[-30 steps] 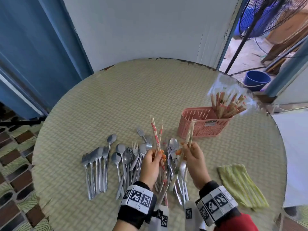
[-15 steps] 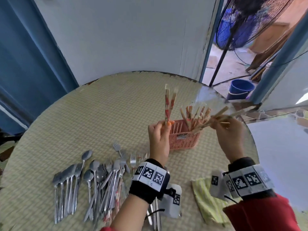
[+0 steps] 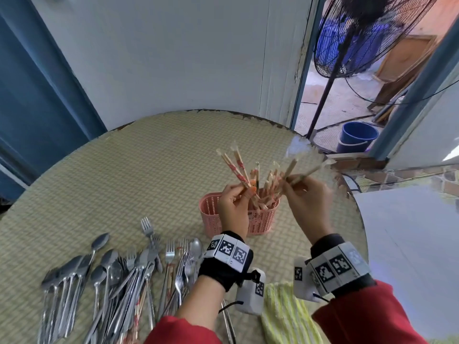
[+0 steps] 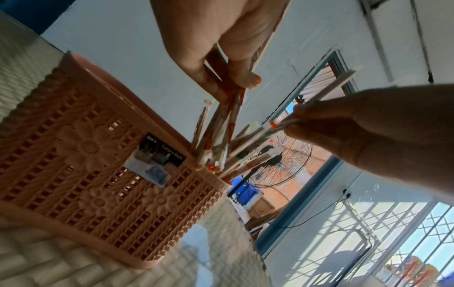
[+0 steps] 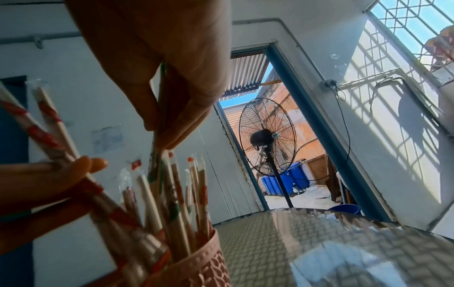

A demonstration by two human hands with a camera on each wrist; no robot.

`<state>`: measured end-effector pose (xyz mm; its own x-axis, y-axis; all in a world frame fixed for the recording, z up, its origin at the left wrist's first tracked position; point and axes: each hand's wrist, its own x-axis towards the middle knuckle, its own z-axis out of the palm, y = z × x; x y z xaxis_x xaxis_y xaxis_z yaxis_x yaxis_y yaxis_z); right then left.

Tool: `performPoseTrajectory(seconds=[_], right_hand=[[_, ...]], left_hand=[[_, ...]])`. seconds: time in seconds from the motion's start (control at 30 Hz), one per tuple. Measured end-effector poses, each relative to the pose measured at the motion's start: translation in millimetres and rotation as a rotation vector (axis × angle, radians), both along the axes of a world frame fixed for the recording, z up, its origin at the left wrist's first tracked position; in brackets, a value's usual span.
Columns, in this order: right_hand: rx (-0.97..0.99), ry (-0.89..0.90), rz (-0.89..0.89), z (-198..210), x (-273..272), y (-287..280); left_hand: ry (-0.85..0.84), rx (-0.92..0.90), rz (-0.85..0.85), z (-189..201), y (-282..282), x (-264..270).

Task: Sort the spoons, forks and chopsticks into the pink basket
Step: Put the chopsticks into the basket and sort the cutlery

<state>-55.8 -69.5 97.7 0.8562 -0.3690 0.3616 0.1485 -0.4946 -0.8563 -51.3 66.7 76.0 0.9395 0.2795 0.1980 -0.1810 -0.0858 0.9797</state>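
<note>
The pink basket (image 3: 213, 219) (image 4: 98, 184) (image 5: 196, 258) stands on the round table, its right compartment full of wrapped chopsticks (image 3: 268, 189). My left hand (image 3: 236, 202) (image 4: 221, 64) pinches a red-printed pair of chopsticks (image 3: 236, 167) (image 4: 233, 101) (image 5: 49, 136), their lower ends dipping into the basket. My right hand (image 3: 305, 194) (image 5: 169, 108) pinches another wrapped pair (image 3: 305, 173) (image 4: 326, 89) slanted over the basket's right side. Spoons and forks (image 3: 111, 276) lie in a heap at the front left.
A yellow striped cloth (image 3: 285, 316) lies at the table's front right. The table edge (image 3: 357, 219) curves close behind the right hand. A standing fan (image 3: 367, 33) and a blue bucket (image 3: 357, 135) are beyond the doorway.
Both hands have carried their chopstick pairs from the cutlery heap to the basket. The left pair has come down from upright into the basket's right compartment.
</note>
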Motion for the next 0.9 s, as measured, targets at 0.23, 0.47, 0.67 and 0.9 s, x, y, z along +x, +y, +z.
performPoseTrajectory(seconds=[0.23,0.47,0.67,0.9], right_hand=[[-0.212,0.173,0.033,-23.1,13.5,-6.0],[0.032,0.123,0.073,-20.0,3.6,-1.2],[0.068,-0.006,0.085,-9.6,-14.7,-2.7],[0.071,-0.117,0.141,-3.1,-10.2,-4.4]], left_hand=[[-0.168,0.116,0.068,-5.8,-14.4,12.9],[-0.056,0.505,0.06,-24.4,-22.1,11.8],[-0.015,0.324,-0.019,-14.9,-12.9,3.2],[-0.233,0.292,-0.065,13.1,-8.6,-3.5]])
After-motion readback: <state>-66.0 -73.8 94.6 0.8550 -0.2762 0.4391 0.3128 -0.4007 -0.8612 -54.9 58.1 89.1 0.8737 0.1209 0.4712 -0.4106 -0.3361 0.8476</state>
